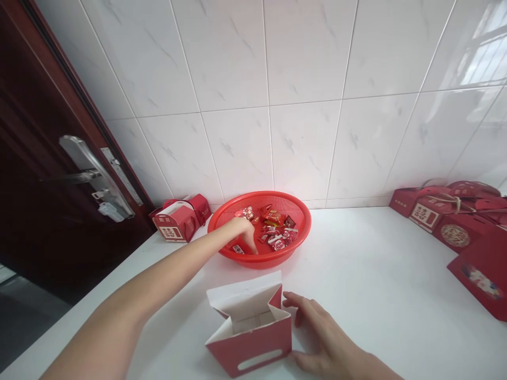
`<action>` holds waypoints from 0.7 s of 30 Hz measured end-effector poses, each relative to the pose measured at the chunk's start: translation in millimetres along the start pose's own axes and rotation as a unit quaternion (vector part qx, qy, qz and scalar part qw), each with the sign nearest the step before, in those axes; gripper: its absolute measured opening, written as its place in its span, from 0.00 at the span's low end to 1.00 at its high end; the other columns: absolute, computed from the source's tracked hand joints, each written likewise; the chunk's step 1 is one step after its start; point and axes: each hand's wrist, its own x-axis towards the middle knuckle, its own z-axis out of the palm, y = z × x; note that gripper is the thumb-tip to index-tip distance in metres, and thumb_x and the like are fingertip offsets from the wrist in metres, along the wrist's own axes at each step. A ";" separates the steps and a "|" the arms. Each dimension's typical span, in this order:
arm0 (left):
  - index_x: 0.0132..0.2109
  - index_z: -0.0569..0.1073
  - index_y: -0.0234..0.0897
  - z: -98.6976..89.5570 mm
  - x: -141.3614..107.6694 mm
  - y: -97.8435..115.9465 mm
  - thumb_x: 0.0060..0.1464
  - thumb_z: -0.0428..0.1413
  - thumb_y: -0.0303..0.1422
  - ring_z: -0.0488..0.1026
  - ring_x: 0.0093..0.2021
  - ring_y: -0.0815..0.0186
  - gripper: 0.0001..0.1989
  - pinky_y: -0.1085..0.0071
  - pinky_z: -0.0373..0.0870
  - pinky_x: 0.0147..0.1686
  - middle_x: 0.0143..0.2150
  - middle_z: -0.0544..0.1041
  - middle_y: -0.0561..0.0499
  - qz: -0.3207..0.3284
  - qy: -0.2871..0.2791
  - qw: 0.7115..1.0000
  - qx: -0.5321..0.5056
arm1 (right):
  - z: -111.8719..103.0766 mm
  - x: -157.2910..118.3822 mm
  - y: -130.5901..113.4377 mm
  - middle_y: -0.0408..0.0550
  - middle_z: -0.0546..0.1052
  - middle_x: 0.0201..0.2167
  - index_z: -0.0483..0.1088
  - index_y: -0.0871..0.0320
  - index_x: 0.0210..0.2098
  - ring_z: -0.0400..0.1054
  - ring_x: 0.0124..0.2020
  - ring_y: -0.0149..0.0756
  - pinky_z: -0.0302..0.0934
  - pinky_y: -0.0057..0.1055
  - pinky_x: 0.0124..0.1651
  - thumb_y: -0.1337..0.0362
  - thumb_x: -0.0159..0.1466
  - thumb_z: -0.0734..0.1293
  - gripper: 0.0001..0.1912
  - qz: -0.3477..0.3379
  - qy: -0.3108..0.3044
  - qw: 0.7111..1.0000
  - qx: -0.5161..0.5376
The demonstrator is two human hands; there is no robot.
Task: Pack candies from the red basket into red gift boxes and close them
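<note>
1. The left hand (249, 237) is down inside the red basket (304, 211), wrist bent and fingers pointing at the bottom; I cannot tell how far it is open or whether it has hold of anything
2. Wrapped sweets (277, 224) lie loose in the basket, mostly right of this hand, with one packet beside it near the front left rim
3. The open box (253, 345) stands on the white table (368, 264) in front of the basket and apart from it, top flaps spread, bare inner bottom showing
4. The right hand (317, 332) is loosely open at the box's right side, fingers slightly bent, thumb by the lower corner, not closed around anything
5. Left of the basket, closed red boxes (174, 224) sit near the tiled wall (304, 148)
6. Well off to the right, more red boxes (455, 216) stand in a cluster, some with string on top
</note>
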 end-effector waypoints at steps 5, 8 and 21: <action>0.49 0.77 0.35 18.3 -14.4 10.8 0.65 0.59 0.41 0.79 0.41 0.62 0.14 0.62 0.78 0.41 0.45 0.79 0.46 -0.050 -0.170 0.982 0.068 | 1.6 -0.6 0.1 0.54 0.72 0.52 0.53 0.51 0.71 0.68 0.52 0.48 0.62 0.45 0.60 0.61 0.57 0.72 0.45 0.005 -0.005 1.000 0.002; 0.53 0.75 0.34 26.8 -14.5 34.5 0.66 0.59 0.38 0.77 0.47 0.60 0.14 0.59 0.78 0.46 0.51 0.77 0.46 -0.011 -0.182 0.978 0.097 | 1.7 -0.5 -0.2 0.56 0.72 0.53 0.52 0.53 0.71 0.68 0.52 0.48 0.61 0.45 0.60 0.62 0.57 0.71 0.46 0.004 -0.003 1.000 0.000; 0.56 0.74 0.35 28.2 12.9 82.4 0.65 0.59 0.37 0.75 0.54 0.56 0.16 0.55 0.75 0.52 0.57 0.74 0.42 0.051 0.004 0.988 0.145 | 2.9 1.1 3.4 0.55 0.72 0.51 0.53 0.53 0.70 0.67 0.51 0.49 0.62 0.46 0.59 0.62 0.56 0.71 0.46 0.004 -0.004 1.000 0.001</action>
